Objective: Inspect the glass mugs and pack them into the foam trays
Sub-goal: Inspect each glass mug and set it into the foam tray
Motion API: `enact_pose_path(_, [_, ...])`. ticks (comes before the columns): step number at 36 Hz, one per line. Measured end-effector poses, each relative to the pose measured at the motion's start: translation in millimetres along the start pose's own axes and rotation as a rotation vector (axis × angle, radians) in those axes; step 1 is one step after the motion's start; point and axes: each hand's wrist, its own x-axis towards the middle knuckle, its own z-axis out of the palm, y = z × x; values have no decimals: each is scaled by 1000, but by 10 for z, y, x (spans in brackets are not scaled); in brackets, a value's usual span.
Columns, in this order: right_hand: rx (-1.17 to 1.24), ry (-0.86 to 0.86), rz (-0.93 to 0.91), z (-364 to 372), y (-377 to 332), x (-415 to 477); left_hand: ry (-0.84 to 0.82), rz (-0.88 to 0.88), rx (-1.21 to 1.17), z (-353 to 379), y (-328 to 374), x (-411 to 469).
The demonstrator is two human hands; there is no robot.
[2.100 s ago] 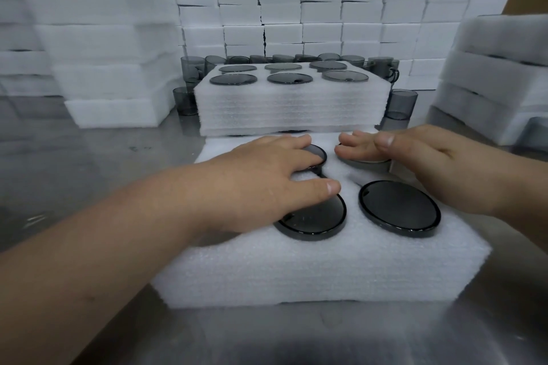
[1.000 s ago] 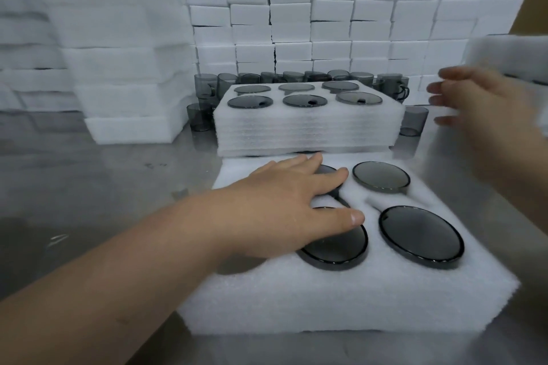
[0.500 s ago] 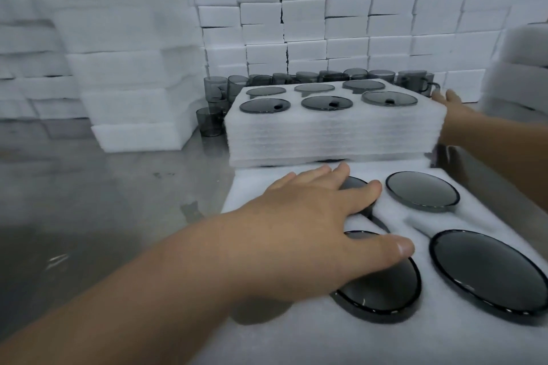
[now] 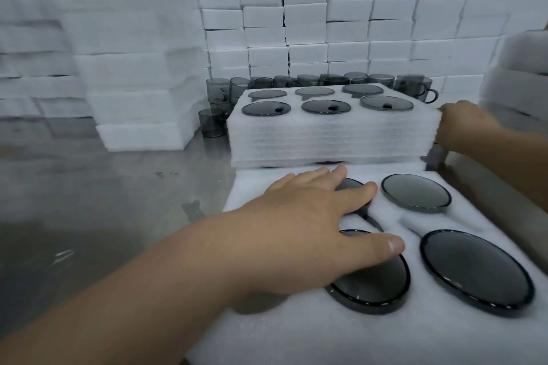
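The near foam tray (image 4: pixel 296 335) holds dark smoked-glass mugs sunk in its holes: one at the back right (image 4: pixel 415 192), one at the front right (image 4: pixel 477 272) and one at the front left (image 4: pixel 376 284). My left hand (image 4: pixel 311 225) lies flat on the tray's left side, fingers straight. It covers most of the back left mug (image 4: pixel 353 184), and its thumb rests on the front left one. Behind stands a thicker far foam tray (image 4: pixel 326 139) with several mugs in it. My right hand (image 4: pixel 465 124) is at that tray's right edge, blurred, its fingers hidden.
Loose grey glass mugs (image 4: pixel 415 86) stand behind and left of the far tray, one (image 4: pixel 212 121) at its left corner. Foam stacks (image 4: pixel 133 98) rise at the left, a foam-block wall (image 4: pixel 355 24) at the back, another stack (image 4: pixel 516 83) at the right. A metal table (image 4: pixel 103 201) lies underneath.
My right hand left the near tray, swung up and right, then came down at the far tray's right edge. My left hand stayed flat on the near tray. The view moved closer.
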Motion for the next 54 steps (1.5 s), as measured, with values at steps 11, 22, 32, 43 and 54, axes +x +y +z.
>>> enact_pose_path(11, [883, 530, 51, -636, -74, -676, 25, 9, 30, -3, -9, 12])
enact_pose_path(22, [1099, 550, -485, -1006, -768, -1906, 137, -36, -329, 38, -27, -113])
enact_pose_path(32, [974, 426, -649, -827, -801, -2055, 418, 76, -603, 8, -17, 23])
enact_pose_path(43, [804, 432, -801, -846, -818, -2115, 520, 170, -657, 22, 8, -17])
enact_pose_path(54, [890, 446, -725, -840, -777, -2114, 621, 160, -633, 13, -14, -12])
